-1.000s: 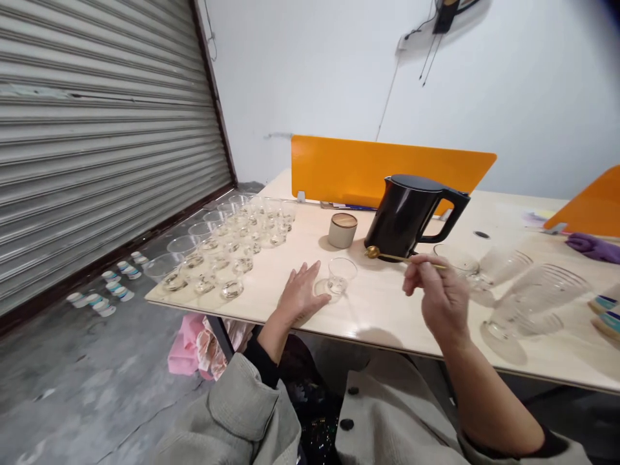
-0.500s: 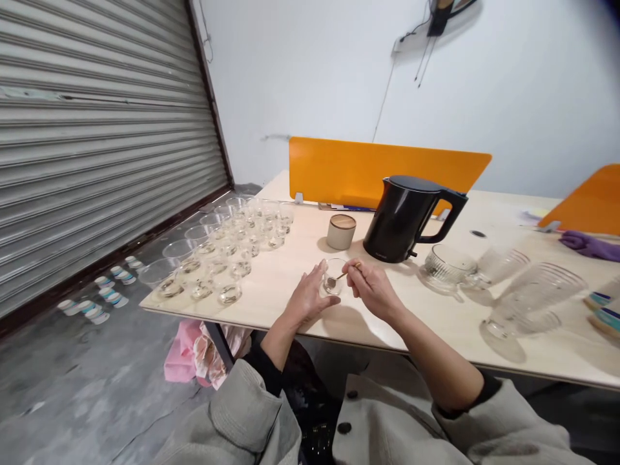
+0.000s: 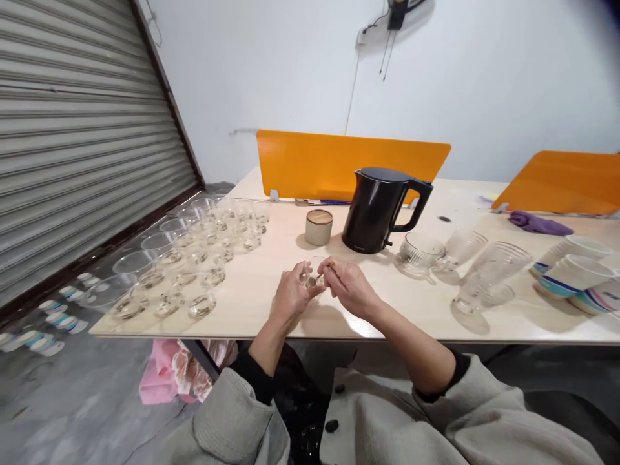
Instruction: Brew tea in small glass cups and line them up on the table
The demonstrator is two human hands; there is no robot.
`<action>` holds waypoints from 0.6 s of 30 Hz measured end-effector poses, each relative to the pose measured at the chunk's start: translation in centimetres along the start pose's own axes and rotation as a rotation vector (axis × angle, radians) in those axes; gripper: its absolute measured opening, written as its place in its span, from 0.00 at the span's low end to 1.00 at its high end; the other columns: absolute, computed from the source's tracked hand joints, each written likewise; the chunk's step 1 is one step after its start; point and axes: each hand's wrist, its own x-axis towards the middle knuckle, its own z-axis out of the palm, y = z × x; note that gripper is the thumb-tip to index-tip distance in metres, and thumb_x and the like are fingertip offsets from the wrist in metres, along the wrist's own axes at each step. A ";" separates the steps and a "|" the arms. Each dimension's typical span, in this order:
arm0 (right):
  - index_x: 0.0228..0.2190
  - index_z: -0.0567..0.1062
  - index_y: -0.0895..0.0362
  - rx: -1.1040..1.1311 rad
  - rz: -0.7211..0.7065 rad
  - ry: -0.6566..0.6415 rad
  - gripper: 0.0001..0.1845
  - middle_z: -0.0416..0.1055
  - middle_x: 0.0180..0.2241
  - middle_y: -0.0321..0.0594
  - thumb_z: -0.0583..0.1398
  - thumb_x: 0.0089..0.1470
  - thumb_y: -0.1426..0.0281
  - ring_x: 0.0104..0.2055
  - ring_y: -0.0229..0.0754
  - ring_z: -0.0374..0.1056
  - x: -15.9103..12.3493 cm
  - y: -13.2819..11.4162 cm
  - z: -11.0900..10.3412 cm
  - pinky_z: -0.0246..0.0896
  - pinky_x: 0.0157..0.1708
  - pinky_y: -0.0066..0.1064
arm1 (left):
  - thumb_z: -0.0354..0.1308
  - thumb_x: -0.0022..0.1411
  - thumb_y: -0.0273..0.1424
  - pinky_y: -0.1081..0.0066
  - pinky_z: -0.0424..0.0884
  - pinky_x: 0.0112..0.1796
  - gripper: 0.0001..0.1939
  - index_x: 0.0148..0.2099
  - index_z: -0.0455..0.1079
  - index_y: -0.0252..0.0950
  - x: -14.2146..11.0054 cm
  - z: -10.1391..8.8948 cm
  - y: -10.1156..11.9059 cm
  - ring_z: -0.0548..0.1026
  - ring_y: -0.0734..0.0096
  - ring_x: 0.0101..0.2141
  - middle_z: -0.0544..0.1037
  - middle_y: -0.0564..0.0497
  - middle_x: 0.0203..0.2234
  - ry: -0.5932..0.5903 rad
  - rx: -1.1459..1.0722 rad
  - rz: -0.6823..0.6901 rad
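My left hand (image 3: 292,294) is wrapped round the side of a small clear cup (image 3: 314,263) just above the table. Pinched in my right hand (image 3: 352,289) is a thin brownish spoon (image 3: 332,264), its lower end inside the cup. Dark bits lie at the cup's bottom, and the fingers of both hands hide much of it. Beyond my hands stands a grey canister (image 3: 318,231) with a wooden lid. A black kettle (image 3: 372,213) is to its right. Rows of clear cups (image 3: 202,303) with dark bits in the bottom fill the table's left end.
On the right are a ribbed glass cup (image 3: 420,252), stacked clear cups (image 3: 498,265), paper cups (image 3: 576,274) and a purple cloth (image 3: 540,223). An orange divider (image 3: 339,165) stands behind the kettle. The table's front edge (image 3: 314,337) runs close to me.
The view has turned to the right, bringing the stacked paper cups further into sight. My right hand is closer to my left, covering more of the cup. Both holds are unchanged.
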 end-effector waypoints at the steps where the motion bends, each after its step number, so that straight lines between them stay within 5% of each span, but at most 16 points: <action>1: 0.38 0.71 0.53 -0.004 -0.004 0.004 0.13 0.69 0.23 0.32 0.49 0.70 0.67 0.25 0.38 0.67 0.0 0.0 -0.1 0.57 0.33 0.29 | 0.71 0.58 0.43 0.60 0.70 0.53 0.31 0.60 0.69 0.41 -0.1 -0.1 0.2 0.77 0.57 0.51 0.81 0.47 0.51 0.004 -0.027 0.014; 7: 0.35 0.72 0.54 -0.064 0.027 0.009 0.13 0.69 0.21 0.32 0.50 0.68 0.66 0.24 0.39 0.66 0.4 0.1 -1.0 0.57 0.31 0.30 | 0.74 0.54 0.40 0.63 0.71 0.49 0.27 0.53 0.71 0.41 -0.5 -0.7 1.0 0.77 0.59 0.48 0.80 0.49 0.49 0.025 -0.092 -0.005; 18: 0.35 0.72 0.54 -0.052 0.051 0.007 0.14 0.70 0.21 0.32 0.49 0.68 0.66 0.24 0.39 0.67 0.5 -0.2 -0.6 0.57 0.31 0.31 | 0.75 0.53 0.39 0.62 0.71 0.50 0.30 0.56 0.71 0.41 -0.6 -0.6 0.9 0.76 0.58 0.50 0.80 0.48 0.50 0.026 -0.112 -0.026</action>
